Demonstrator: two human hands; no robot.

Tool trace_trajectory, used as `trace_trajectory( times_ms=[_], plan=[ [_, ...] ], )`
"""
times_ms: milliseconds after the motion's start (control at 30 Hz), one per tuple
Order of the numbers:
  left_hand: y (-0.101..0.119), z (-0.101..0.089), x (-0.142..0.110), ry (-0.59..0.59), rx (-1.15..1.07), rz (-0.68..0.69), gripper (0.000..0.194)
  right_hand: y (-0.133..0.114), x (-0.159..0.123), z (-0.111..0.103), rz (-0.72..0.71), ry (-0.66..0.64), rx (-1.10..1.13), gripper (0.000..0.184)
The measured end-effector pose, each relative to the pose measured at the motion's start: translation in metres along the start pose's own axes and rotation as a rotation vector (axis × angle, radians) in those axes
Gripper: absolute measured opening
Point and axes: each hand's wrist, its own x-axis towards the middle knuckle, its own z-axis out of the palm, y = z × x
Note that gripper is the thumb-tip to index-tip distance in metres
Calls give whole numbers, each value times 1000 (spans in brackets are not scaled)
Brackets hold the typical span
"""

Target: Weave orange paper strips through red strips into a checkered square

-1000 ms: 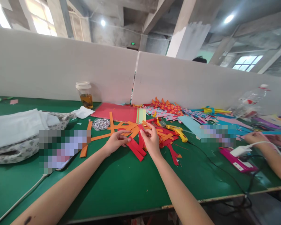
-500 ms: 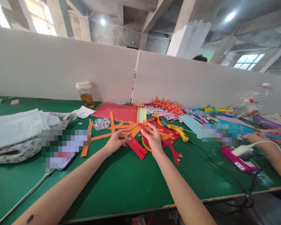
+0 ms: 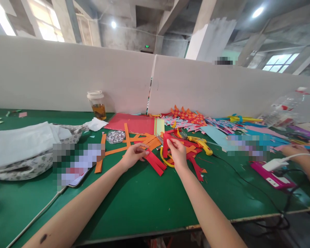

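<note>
My left hand [image 3: 135,155] pinches the upper end of some red paper strips [image 3: 156,163], which slant down to the right over the green table. Between the fingers of my right hand [image 3: 177,148] is another red paper strip [image 3: 165,146], its length hanging down. Beneath and beside my right hand lie scissors with yellow handles [image 3: 167,162], partly covered by paper. Orange paper strips [image 3: 119,150] spread in a loose pile behind both hands, mixed with more red strips [image 3: 195,168].
A phone [image 3: 80,168] on a cable and a cloth bag [image 3: 36,162] lie left. Behind stand a lidded cup [image 3: 98,107] and woven orange-red paper pieces [image 3: 188,115]. A yellow glue gun [image 3: 203,144], pink power strip [image 3: 271,175] and a co-worker's hand [image 3: 293,151] are at right.
The red strip in my right hand has turned from lying slanted to hanging down. My left hand keeps its hold on the red strips. The whole view has shifted slightly.
</note>
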Motion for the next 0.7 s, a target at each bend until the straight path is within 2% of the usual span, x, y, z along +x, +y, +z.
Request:
trace_trajectory(
  times_ms=[100, 267, 367, 500, 700],
  plan=[
    [1, 0, 0, -3, -5, -2, 39, -1, -1, -1, -30, -18, -98, 41],
    [1, 0, 1, -2, -22, -5, 38, -2, -1, -5, -199, -4, -341, 32],
    [-1, -1, 2, -9, -14, 10, 37, -4, -3, -4, -219, -53, -473, 30],
    [-3, -1, 2, -27, 6, 34, 35, -6, -6, -2, -233, -90, -460, 30],
    [-3, -1, 1, -41, 25, 33, 34, -9, -6, -1, -195, -53, -342, 30]
  ],
)
